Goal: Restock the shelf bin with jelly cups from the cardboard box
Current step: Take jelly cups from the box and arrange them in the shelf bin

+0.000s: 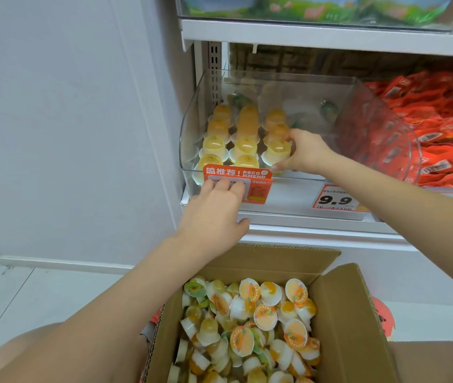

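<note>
A clear plastic shelf bin [363, 134] holds three rows of upside-down yellow jelly cups [243, 146] on its left side; its right half is mostly bare. My right hand [306, 153] reaches into the bin and grips the front jelly cup [277, 152] of the third row. My left hand [215, 214] rests with straight fingers on the orange label [258, 179] at the bin's front edge. Below, an open cardboard box [344, 297] is full of loose jelly cups [258, 322].
A neighbouring bin to the right holds red snack packets [438, 128]. A 9.9 price tag [335, 200] hangs on the shelf rail. Another shelf sits above. A white wall and tiled floor lie to the left.
</note>
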The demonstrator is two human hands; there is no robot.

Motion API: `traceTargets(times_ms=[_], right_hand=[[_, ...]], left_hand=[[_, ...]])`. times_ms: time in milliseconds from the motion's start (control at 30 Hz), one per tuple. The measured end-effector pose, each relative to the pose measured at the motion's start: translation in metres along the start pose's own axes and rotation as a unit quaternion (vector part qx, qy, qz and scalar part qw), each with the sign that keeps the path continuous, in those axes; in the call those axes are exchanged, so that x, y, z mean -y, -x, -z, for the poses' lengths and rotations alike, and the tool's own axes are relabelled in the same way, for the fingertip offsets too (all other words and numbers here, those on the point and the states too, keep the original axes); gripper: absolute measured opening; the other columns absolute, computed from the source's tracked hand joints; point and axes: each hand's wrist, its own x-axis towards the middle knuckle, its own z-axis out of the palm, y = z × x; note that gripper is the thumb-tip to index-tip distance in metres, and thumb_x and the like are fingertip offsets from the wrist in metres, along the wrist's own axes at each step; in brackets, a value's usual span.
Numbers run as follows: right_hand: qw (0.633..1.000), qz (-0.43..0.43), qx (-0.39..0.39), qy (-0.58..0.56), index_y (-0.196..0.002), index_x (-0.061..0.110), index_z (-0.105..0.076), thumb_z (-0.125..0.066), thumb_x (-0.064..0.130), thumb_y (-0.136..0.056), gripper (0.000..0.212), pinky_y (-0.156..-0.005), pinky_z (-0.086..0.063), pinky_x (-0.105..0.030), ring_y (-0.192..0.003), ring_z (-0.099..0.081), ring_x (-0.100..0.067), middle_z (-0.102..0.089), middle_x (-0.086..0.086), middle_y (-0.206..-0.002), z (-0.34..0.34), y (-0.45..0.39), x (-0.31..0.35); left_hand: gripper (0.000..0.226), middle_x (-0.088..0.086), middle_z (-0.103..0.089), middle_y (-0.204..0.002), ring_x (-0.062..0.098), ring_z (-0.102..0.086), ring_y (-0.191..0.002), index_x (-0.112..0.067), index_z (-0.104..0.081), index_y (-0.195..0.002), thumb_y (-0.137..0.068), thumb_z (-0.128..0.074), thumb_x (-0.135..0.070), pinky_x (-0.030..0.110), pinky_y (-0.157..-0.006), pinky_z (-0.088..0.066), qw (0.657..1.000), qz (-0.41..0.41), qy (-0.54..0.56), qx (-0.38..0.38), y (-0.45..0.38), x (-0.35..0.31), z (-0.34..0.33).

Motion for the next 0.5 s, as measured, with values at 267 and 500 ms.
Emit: traceTargets(times_ms=[267, 500], right_hand=[[1.000, -0.009, -0.014, -0.001, -0.123, 0.012, -0.050, -0.086, 0.021, -0.065, 0.069, -0.075, -0.036, -0.027, -0.093, -0.049, -0.018, -0.057, -0.006, -0.121, -0.004, -0.008, -0.007], [0.996, 0.030, -0.074, 0.043, -0.123, 0.013, -0.054, -0.076, 0.024, -0.076, 0.053, -0.078, -0.037, -0.023, -0.102, -0.056, -0.018, -0.060, -0.005, -0.121, 0.011, 0.010, -0.007]], left_hand=[[0.041, -0.001, -0.048, -0.126, 0.019, -0.042, -0.118, -0.019, -0.046, -0.123, -0.089, -0.058, -0.038, 0.034, -0.091, -0.047, 1.000, -0.010, -0.002, -0.007, 0.000, 0.001, -0.004], [0.037, 0.002, -0.051, -0.124, 0.023, -0.044, -0.117, -0.016, -0.045, -0.122, -0.089, -0.054, -0.030, 0.037, -0.094, -0.039, 0.996, -0.016, -0.081, 0.026, 0.007, 0.007, -0.018]])
